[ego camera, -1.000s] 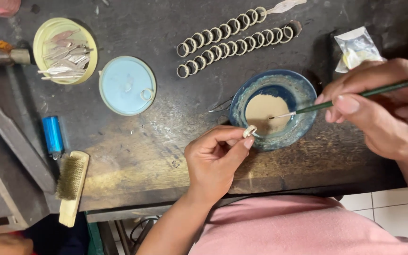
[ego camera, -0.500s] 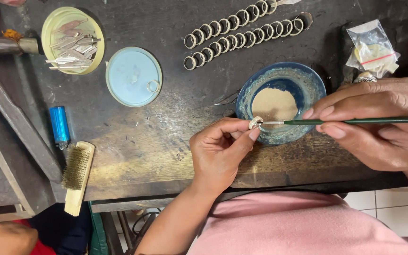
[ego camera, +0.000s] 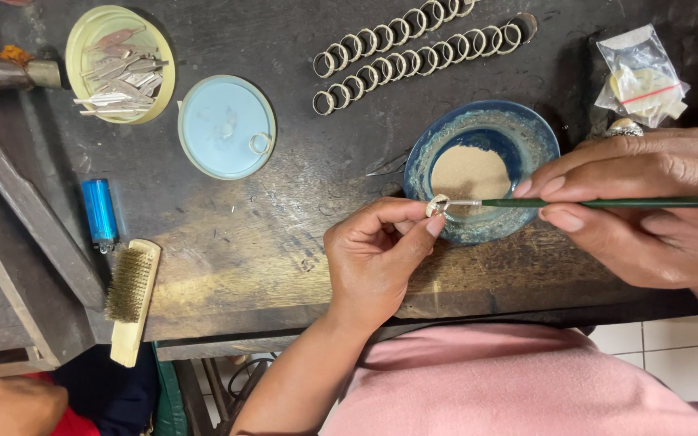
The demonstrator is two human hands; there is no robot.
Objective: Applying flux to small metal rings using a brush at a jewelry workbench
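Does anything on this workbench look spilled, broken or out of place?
Nothing stands out. The rings lie in two neat rows, the powder sits inside the blue bowl, and the left hand pinches a ring that the right hand touches with a green brush.

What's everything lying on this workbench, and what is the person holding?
Rings: about two dozen, silvery, two rows at top.
Bowl: one, blue, tan paste inside, centre right.
Lid: one, pale blue, a small ring on it.
Dish: one, yellow, metal strips inside, top left.
Lighter: one, blue, left.
Wire brush: one, wooden handle, left edge.
Plastic bag: one, clear, top right.
Left hand: pinches a small ring.
Right hand: holds a green paintbrush, tip at that ring.
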